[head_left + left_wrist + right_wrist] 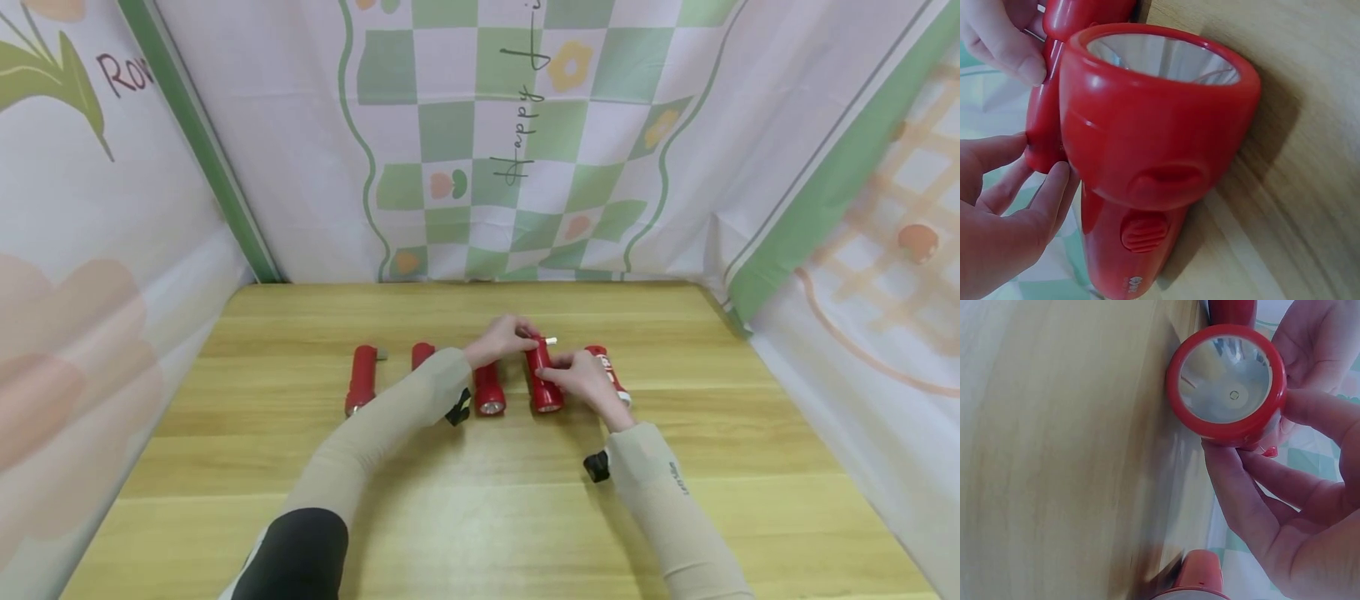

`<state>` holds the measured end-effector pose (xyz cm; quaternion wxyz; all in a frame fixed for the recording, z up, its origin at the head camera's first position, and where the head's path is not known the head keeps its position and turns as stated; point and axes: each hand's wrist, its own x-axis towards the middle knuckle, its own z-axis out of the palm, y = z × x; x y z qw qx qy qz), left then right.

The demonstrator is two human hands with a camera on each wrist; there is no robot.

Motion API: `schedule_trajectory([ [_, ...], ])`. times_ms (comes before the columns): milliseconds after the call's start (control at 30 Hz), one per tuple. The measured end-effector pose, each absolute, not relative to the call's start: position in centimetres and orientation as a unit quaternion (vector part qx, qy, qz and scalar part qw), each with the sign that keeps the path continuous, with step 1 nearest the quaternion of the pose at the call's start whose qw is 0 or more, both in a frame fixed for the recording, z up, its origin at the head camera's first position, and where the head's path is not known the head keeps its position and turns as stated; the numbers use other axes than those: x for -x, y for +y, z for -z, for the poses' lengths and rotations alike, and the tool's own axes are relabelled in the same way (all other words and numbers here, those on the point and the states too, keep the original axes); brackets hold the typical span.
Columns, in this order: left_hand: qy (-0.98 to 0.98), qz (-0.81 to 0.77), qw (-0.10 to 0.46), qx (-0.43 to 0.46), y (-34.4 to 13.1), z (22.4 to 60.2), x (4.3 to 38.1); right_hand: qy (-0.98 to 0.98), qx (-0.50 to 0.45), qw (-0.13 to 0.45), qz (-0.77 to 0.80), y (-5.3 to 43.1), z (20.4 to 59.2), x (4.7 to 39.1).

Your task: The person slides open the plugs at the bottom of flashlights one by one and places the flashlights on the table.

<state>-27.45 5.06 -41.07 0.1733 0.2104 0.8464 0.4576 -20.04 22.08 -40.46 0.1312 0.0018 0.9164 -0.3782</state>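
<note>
A red flashlight (543,375) lies between both hands, lens end towards me, with a small white tab (551,341) sticking out at its tail. My left hand (501,340) pinches the tail end between thumb and fingers. My right hand (587,378) grips the body near the head, thumb on one side and fingers on the other. In the right wrist view the clear lens (1225,381) of this flashlight faces the camera. Another red flashlight (490,390) lies just left of it; its ridged switch (1144,232) shows large in the left wrist view.
A red-and-white flashlight (606,370) lies to the right, partly behind my right hand. Further left are a red flashlight (422,353), mostly hidden by my left sleeve, and one with a grey tab (363,375). The wooden table (510,517) meets patterned curtains (442,150).
</note>
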Motion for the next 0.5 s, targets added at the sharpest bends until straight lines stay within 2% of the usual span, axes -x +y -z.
schedule_trajectory([
  [500,0.855,-0.443,0.172,-0.206,5.34,41.21,27.48,0.912,-0.008,0.138,0.386,22.05,40.86,20.27],
])
